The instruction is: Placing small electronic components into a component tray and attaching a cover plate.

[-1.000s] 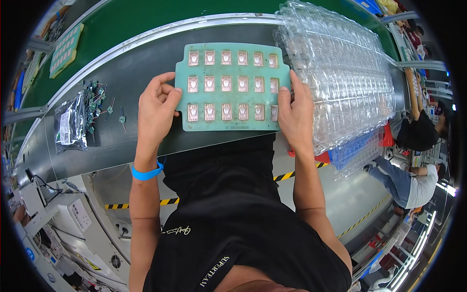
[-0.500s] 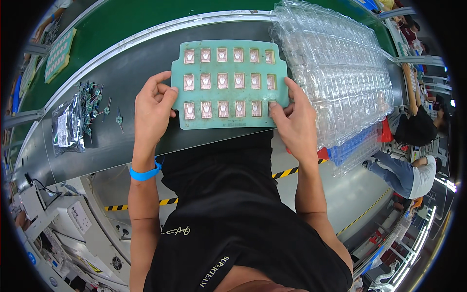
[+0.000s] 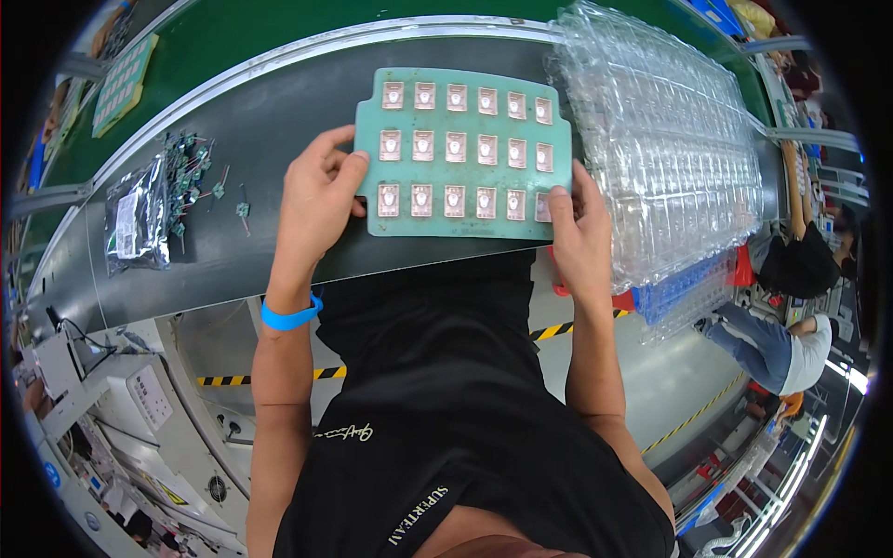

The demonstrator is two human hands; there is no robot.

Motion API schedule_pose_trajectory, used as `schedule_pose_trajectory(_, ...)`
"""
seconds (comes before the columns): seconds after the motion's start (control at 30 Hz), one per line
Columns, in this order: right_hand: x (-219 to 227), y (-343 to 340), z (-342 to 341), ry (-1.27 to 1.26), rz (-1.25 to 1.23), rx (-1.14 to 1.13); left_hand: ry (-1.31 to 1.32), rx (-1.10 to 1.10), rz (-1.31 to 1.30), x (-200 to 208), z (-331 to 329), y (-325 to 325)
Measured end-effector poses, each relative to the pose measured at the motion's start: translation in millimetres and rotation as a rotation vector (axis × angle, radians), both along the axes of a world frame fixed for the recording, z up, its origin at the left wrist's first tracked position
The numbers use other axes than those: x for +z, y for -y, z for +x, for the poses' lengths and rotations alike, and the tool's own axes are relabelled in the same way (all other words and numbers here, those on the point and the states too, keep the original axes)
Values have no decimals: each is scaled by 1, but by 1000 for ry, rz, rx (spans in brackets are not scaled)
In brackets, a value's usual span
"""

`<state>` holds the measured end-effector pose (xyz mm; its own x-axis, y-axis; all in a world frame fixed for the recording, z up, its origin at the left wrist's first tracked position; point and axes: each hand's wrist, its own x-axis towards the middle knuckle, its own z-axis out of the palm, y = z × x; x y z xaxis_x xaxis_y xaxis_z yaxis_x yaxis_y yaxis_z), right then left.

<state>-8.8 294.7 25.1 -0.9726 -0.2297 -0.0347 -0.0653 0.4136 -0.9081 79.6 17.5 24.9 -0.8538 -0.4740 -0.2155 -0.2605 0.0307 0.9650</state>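
Both hands hold up a flat light-green tray (image 3: 470,174) above the dark bench, its top face toward me. Three rows of rectangular pockets cover it, each with a pinkish metallic piece in it. My left hand (image 3: 314,200) pinches the left edge, thumb on top and fingers curled underneath. At the lower right corner my right hand (image 3: 584,242) grips the edge, its thumb lying over the end pocket of the bottom row and partly hiding it. The fingertips beneath the tray are mostly hidden.
Left on the bench (image 3: 279,121) lie a silvery plastic bag (image 3: 137,221) and several small green circuit boards with wires (image 3: 188,172). A stack of clear plastic blister trays (image 3: 665,158) stands at the right. Another light-green tray (image 3: 124,86) sits far left; people work at the right.
The held tray has shifted a little to the right and tilted slightly, both hands moving with it. The whole view has also shifted slightly. Both grips remain.
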Motion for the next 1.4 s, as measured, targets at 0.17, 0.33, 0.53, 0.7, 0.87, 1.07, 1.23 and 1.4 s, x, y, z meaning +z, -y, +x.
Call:
schedule_pose_trajectory(0.17,-21,6,-2,130,-156,-52,94,-45,16,-5,2,8)
schedule_pose_trajectory(0.33,-27,-1,12,246,-355,-111,-73,33,-123,-35,-3,4)
schedule_pose_trajectory(0.53,-25,-9,17,229,-492,-3,-47,124,-27,-26,-4,-5)
schedule_pose_trajectory(0.7,-6,-9,34,262,-663,-25,-122,133,70,-24,7,-9)
schedule_pose_trajectory(0.87,30,12,42,438,-845,167,-190,143,181,-3,30,-3)
schedule_pose_trajectory(1.07,48,39,14,415,-814,273,-436,332,336,17,46,9)
schedule_pose_trajectory(1.23,57,114,-33,522,-867,314,-489,405,565,18,57,56)
schedule_pose_trajectory(1.4,38,230,-105,467,-800,459,-475,473,92,-21,76,51)
